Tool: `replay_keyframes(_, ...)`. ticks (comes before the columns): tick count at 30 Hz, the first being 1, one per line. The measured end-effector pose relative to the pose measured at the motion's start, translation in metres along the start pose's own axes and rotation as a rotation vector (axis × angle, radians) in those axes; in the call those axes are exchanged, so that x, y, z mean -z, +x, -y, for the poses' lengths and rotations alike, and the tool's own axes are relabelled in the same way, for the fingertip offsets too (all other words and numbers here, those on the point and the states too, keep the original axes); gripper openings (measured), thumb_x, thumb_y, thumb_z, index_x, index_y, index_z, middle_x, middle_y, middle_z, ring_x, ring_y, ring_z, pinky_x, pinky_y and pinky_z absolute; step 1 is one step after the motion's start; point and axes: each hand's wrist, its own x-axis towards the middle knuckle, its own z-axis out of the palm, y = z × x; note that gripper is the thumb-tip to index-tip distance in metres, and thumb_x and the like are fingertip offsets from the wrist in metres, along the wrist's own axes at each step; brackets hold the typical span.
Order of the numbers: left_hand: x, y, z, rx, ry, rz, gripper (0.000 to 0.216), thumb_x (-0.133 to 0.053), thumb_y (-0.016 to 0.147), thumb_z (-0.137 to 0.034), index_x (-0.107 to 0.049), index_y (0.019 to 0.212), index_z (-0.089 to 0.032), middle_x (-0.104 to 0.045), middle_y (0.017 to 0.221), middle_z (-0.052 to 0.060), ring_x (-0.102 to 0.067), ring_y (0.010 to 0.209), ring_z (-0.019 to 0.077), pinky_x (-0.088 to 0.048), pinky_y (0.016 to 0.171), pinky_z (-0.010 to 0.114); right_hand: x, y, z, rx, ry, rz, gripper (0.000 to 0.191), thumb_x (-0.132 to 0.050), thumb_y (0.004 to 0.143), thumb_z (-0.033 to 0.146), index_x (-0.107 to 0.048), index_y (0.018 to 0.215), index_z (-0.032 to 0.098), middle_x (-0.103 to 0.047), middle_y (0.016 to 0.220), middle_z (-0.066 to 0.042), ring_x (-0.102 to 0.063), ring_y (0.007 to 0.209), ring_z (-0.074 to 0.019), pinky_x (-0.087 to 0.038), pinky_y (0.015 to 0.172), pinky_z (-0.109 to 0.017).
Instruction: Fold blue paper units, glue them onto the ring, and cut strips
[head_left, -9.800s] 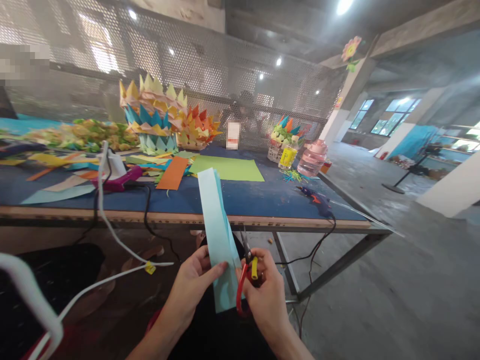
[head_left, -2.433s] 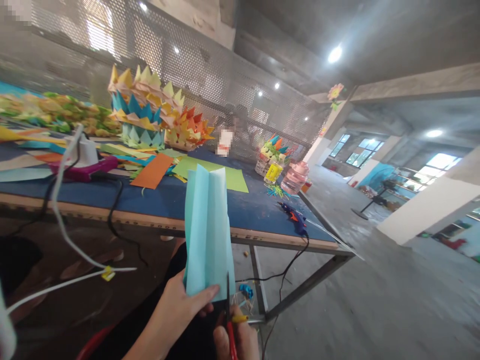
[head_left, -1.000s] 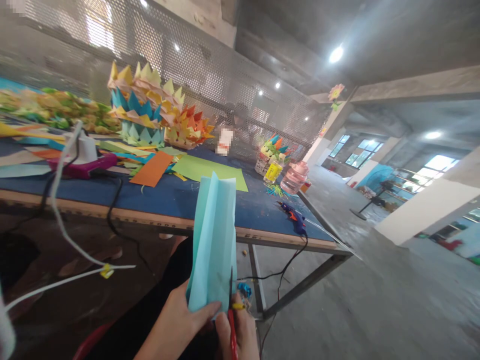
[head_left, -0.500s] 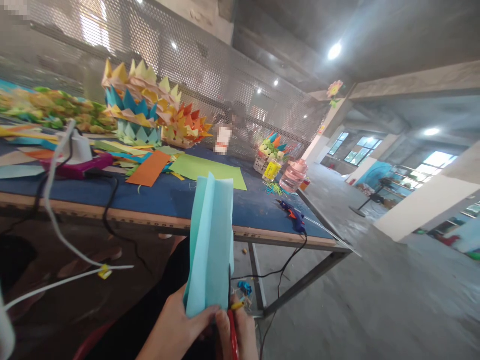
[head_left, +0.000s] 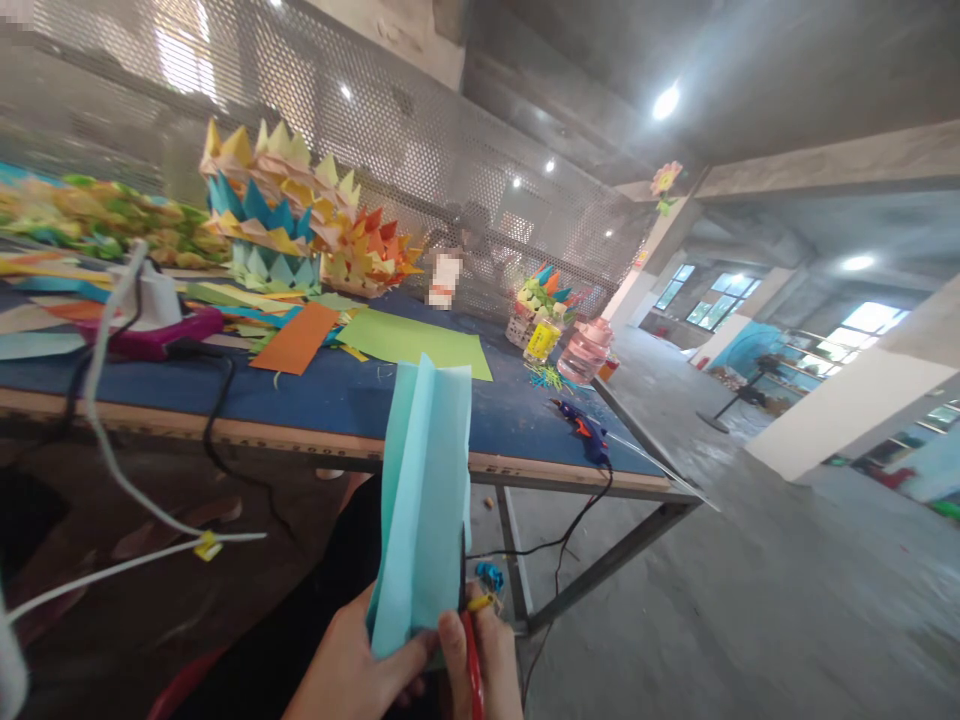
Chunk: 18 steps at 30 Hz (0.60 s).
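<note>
Workshop hall with concrete floor and a perforated metal screen behind a blue-topped table [head_left: 315, 395]. Below the table's near edge, at the bottom of the view, the person's left hand [head_left: 360, 675] pinches the lower end of a folded light-blue paper sheet [head_left: 424, 500], thumb across the front and fingers [head_left: 409, 655] curled behind it, so the sheet stands upright above the hand. Just right of those fingers, touching the paper's right edge, the right hand [head_left: 487, 660] grips red-handled scissors [head_left: 471, 655]; the dark blade rises along the sheet's lower right edge. How far the blades are parted cannot be told. The cut appears to have only begun near the bottom; most of the sheet above the fingers looks whole.

Well beyond the fingers, on the table, lie a green paper sheet [head_left: 416, 342], an orange paper strip [head_left: 295, 338], stacked pointed paper crowns [head_left: 277, 215], a purple glue gun [head_left: 150, 335] far left, a blue glue gun [head_left: 585, 435] to the right, and a pink water bottle [head_left: 586, 350] beside a yellow-labelled bottle [head_left: 538, 340]. Its label is too small to read; no other writing is legible
</note>
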Motion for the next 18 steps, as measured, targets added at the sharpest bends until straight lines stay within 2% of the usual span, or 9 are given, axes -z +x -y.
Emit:
replay_keyframes(7, 0.000, -0.003, 0.002, 0.019, 0.000, 0.019, 0.030, -0.068, 0.058, -0.041, -0.054, 0.070, -0.018, -0.056, 0.041, -0.004, -0.056, 0.037, 0.0161, -0.044, 0.039, 0.024, 0.001, 0.004, 0.002, 0.001, -0.025, 0.013, 0.065, -0.033, 0.082, 0.075, -0.069, 0.086, 0.021, -0.065, 0.070, -0.007, -0.061, 0.065, -0.0208, -0.049, 0.062, -0.031)
replay_keyframes(13, 0.000, -0.005, 0.010, 0.044, 0.013, 0.057, 0.026, -0.067, 0.059, -0.037, -0.053, 0.071, -0.019, -0.058, 0.040, -0.003, -0.057, 0.038, 0.0168, -0.044, 0.041, 0.025, -0.003, 0.000, -0.002, -0.047, -0.015, -0.043, 0.067, -0.036, 0.083, 0.072, -0.068, 0.105, 0.018, -0.065, 0.073, -0.007, -0.062, 0.068, -0.0209, -0.052, 0.063, -0.031)
replay_keyframes(18, 0.001, -0.006, 0.009, 0.046, 0.012, 0.079, 0.027, -0.066, 0.060, -0.038, -0.054, 0.072, -0.018, -0.057, 0.041, -0.003, -0.057, 0.040, 0.0175, -0.044, 0.041, 0.025, -0.001, 0.003, -0.004, 0.004, -0.040, 0.002, 0.066, -0.033, 0.083, 0.074, -0.070, 0.090, 0.020, -0.064, 0.067, -0.007, -0.060, 0.063, -0.0206, -0.050, 0.059, -0.031)
